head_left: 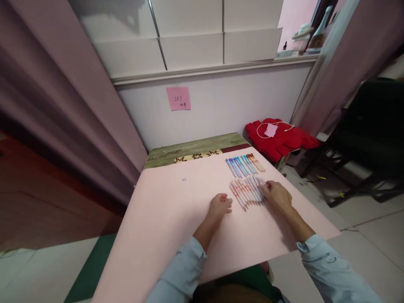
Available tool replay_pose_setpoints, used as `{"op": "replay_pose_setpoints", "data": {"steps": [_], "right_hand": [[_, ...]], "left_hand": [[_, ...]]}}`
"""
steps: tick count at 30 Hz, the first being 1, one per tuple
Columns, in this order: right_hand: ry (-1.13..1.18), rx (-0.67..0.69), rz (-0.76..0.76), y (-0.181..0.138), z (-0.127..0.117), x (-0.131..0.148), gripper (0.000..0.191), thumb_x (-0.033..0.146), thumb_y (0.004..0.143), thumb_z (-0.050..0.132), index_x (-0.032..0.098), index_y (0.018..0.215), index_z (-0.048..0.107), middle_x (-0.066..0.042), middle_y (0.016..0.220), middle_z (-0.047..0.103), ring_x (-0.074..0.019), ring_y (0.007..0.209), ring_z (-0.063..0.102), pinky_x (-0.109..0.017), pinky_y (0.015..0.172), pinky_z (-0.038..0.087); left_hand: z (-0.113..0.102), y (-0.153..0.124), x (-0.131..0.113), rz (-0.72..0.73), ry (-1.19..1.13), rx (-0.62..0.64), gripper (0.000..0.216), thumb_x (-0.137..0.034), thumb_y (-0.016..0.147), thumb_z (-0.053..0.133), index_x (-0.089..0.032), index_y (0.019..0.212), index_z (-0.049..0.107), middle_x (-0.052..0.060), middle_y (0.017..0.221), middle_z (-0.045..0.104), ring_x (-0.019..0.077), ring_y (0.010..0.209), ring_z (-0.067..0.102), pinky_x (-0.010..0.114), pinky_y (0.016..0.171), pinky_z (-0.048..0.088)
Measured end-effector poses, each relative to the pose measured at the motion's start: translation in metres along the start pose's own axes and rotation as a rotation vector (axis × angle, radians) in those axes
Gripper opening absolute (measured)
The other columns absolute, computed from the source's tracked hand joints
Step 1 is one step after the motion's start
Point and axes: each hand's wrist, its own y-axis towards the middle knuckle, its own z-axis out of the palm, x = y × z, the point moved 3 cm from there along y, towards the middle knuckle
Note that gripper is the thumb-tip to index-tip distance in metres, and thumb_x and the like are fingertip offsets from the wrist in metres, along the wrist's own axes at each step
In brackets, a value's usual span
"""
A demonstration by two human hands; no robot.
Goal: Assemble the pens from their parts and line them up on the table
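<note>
Several pens with pale pink and white barrels lie side by side in a near row (248,191) on a pink sheet (176,219) covering the table. Behind it sits a second row of pens (244,165), blue ones on the left and orange ones on the right. My right hand (277,194) rests at the right end of the near row, its fingers curled onto the pens. My left hand (220,205) lies on the sheet just left of that row, fingers loosely curled under, with nothing visible in it.
The table's green patterned top (192,152) shows behind the sheet. A pink note (178,98) is stuck on the wall. Red cloth (280,136) with a cord lies on a seat at the right. A dark chair (372,139) stands further right. Curtains hang on both sides.
</note>
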Motion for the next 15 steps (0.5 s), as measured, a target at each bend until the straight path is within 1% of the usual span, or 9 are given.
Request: {"op": "replay_pose_setpoints", "data": {"steps": [3,6,10,12,15], "right_hand": [[-0.021,0.064,0.002,0.006,0.001,0.007,0.047,0.058,0.089,0.044,0.021,0.109,0.065,-0.011,0.109,0.066,-0.0276,0.099,0.063,-0.034,0.075,0.042],[-0.059,0.121,-0.066,0.006,0.004,0.021,0.045,0.058,0.090,0.045,0.020,0.103,0.063,-0.010,0.102,0.068,-0.0260,0.094,0.064,-0.032,0.072,0.041],[-0.133,0.154,-0.209,-0.009,0.013,0.048,0.044,0.057,0.094,0.041,0.018,0.105,0.059,-0.012,0.104,0.067,-0.0256,0.092,0.064,-0.031,0.071,0.040],[-0.139,0.171,-0.259,-0.022,0.018,0.063,0.043,0.054,0.097,0.035,0.018,0.104,0.057,-0.011,0.102,0.068,-0.0254,0.090,0.065,-0.031,0.071,0.040],[-0.152,0.214,-0.326,-0.042,0.025,0.086,0.042,0.050,0.100,0.029,0.017,0.102,0.055,-0.012,0.100,0.068,-0.0253,0.088,0.067,-0.031,0.070,0.040]], "left_hand": [[0.016,0.018,-0.003,-0.021,0.040,-0.036,0.042,-0.029,0.081,0.066,-0.007,0.116,0.055,0.020,0.114,0.061,0.0184,0.083,0.066,0.032,0.070,0.056],[0.023,0.031,-0.003,0.001,0.098,-0.097,0.045,-0.028,0.080,0.067,-0.008,0.118,0.054,0.020,0.117,0.061,0.0210,0.092,0.065,0.033,0.078,0.054],[0.026,0.043,-0.006,0.069,0.195,-0.165,0.045,-0.022,0.075,0.070,-0.012,0.117,0.056,0.017,0.122,0.060,0.0209,0.102,0.062,0.032,0.089,0.048],[0.026,0.044,-0.008,0.104,0.260,-0.184,0.043,-0.019,0.073,0.070,-0.012,0.114,0.058,0.016,0.119,0.061,0.0213,0.104,0.061,0.032,0.090,0.046],[0.018,0.038,-0.012,0.195,0.438,-0.206,0.037,-0.017,0.071,0.068,-0.013,0.107,0.060,0.013,0.113,0.062,0.0217,0.102,0.060,0.032,0.090,0.046]]}}
